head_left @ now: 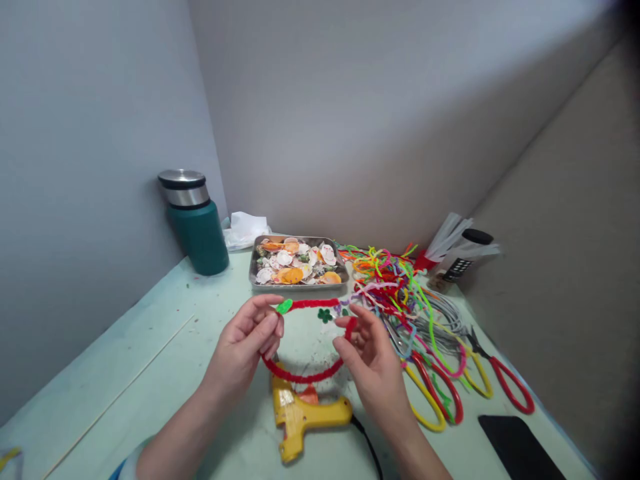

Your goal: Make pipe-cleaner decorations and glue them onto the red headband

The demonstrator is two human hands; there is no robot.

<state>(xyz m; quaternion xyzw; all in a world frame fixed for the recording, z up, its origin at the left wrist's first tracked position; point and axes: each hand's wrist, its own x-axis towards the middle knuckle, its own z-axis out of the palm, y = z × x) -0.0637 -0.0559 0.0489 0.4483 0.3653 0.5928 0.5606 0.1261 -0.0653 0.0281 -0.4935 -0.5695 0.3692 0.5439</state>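
Note:
Between my two hands is a red fuzzy pipe cleaner ring [305,378], bent into a wide loop with a gap near the right. My left hand [253,333] pinches the loop's left side, where a small green leaf-shaped piece [285,307] is attached. My right hand [367,350] has its fingers curled on the loop's right side, close to a red end. Beyond the loop, a dark green flower-shaped piece [325,315] lies on the table. Below the ring sits a yellow glue gun [310,415], its black cord running off the near edge.
A metal tray [300,288] of seashells stands at the back, beside a green bottle [200,237]. Tangled pipe cleaners [385,280] spread to the right. Scissors [510,383], a black flat object [520,447] and glue sticks [447,237] are also there. A thin stick [120,397] lies left.

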